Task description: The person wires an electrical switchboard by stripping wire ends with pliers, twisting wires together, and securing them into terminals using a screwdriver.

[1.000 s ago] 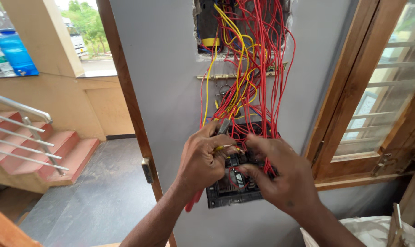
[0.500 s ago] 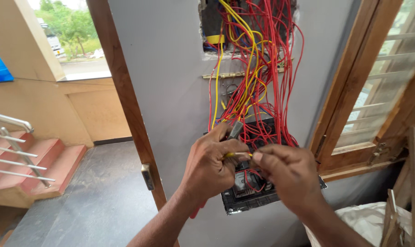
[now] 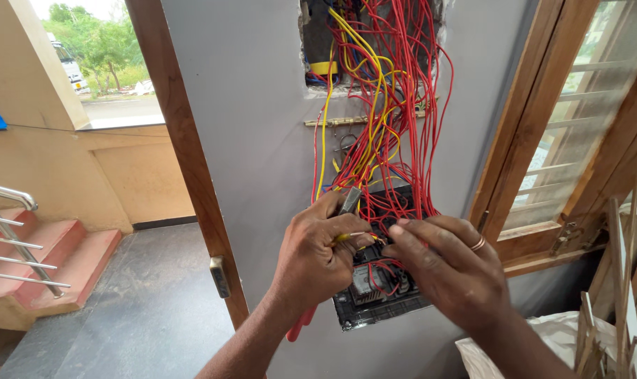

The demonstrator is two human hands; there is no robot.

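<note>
- Head view: the left hand (image 3: 315,256) has its grip closed around a pair of red-handled metal pliers (image 3: 349,201); the grey jaws stick up past the thumb and the red handle end shows below the wrist, so the tool's long axis runs steeply, bottom-left to top-right.
- A thin yellow insulated wire (image 3: 348,237) crosses almost level between the two hands, its left end pinched at the left fingers.
- The right hand (image 3: 448,270), a ring on one finger, has its fingertips drawn together at the wire's right end; whether they truly clamp it I cannot tell.
- The black plastic switch plate (image 3: 374,295) hangs just under both hands, its back facing out, fed by a bundle of red and yellow wires (image 3: 396,105) dropping from the open wall box (image 3: 318,42) above.
- The left hand lies nearer the pliers' jaws and the wire.
</note>
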